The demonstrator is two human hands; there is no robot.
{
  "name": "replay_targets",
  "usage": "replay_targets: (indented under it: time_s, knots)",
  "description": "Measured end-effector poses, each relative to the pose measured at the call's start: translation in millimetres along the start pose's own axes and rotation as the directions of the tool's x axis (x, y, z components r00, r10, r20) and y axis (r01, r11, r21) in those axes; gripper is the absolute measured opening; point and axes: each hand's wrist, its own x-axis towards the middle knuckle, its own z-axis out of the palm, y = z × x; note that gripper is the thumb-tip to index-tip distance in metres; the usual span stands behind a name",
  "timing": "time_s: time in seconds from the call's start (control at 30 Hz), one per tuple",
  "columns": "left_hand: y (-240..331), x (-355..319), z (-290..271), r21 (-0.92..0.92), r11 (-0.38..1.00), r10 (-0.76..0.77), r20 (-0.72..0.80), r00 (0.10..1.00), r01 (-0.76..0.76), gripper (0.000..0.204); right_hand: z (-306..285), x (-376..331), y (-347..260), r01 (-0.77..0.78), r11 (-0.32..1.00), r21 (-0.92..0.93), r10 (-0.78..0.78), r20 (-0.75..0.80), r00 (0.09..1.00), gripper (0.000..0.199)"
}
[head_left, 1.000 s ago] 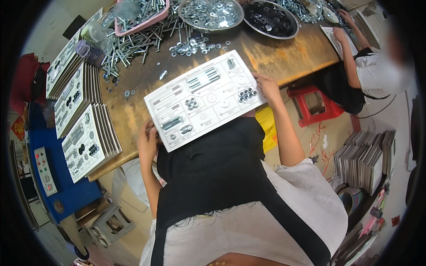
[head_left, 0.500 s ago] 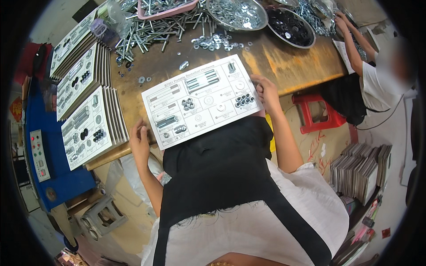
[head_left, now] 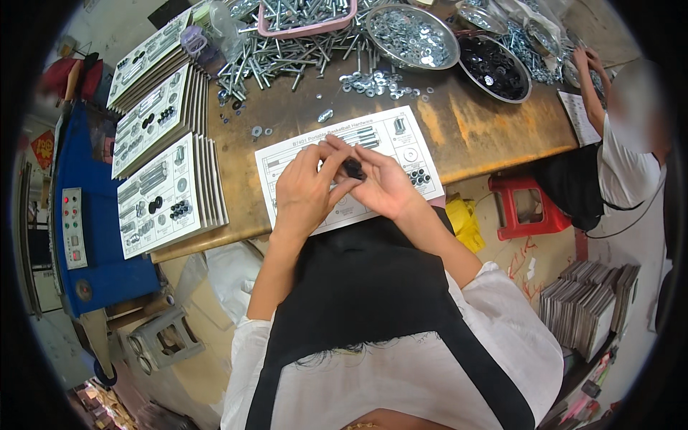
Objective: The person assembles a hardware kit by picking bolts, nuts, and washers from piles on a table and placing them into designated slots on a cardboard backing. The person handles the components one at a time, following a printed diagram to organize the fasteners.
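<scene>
Rn the L hand [head_left: 304, 190] has its grip pinched on small black pieces [head_left: 353, 169], exact shape partly hidden; R hand [head_left: 387, 183] is palm up, loosely cupped next to them. Both are over a white rectangular printed card [head_left: 399, 145] at the front edge of the worn brown wooden counter [head_left: 480, 136], w/ loose silver round washers [head_left: 360, 84] beyond.

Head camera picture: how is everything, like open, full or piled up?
Left hand: fingers closed on black pieces
Right hand: open, palm up
Printed board: lying flat, partly covered
Pink basket: filled with bolts
Left bowl: filled with silver washers
Right bowl: filled with black pieces
Boards at left: stacked in overlapping piles
</scene>
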Motion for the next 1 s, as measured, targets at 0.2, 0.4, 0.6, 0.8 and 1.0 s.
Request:
replay_targets:
  time_s: [0.2, 0.4, 0.6, 0.8, 1.0]
  knots:
    - [-2.8, 5.9, -0.5, -0.265, 0.957, -0.089, 0.117, 0.989, 0.118, 0.026, 2.0, -10.8, 0.6, 0.002, 0.968, -0.252, -0.004, -0.009, 1.000, 0.048]
    - [-18.8, 12.2, -43.5, -0.574, 0.797, 0.115, 0.449, 0.886, 0.188, 0.025, 18.9, -34.4, -25.5, -0.044, 0.408, -0.912, 0.175, 0.030, 0.984, 0.035]
    - [-13.7, 4.4, -46.2, -0.648, 0.694, -0.035, 0.404, 0.914, 0.313, 0.032, 49.2, -40.8, -29.4, -0.061, 0.352, -0.934, 0.128, -0.017, 0.992, 0.033]
    - [2.0, -4.5, -41.3, -0.297, 0.935, 0.129, -0.222, 0.966, -0.193, 0.046, 68.0, -51.0, -17.3, 0.125, 0.236, -0.964, -0.131, 0.096, 0.987, 0.036]
    - [-0.6, 2.7, -39.1, -0.377, 0.905, 0.123, -0.209, 0.970, -0.196, 0.045, 66.1, -49.9, -15.4, 0.125, 0.311, -0.942, -0.162, 0.076, 0.984, 0.034]
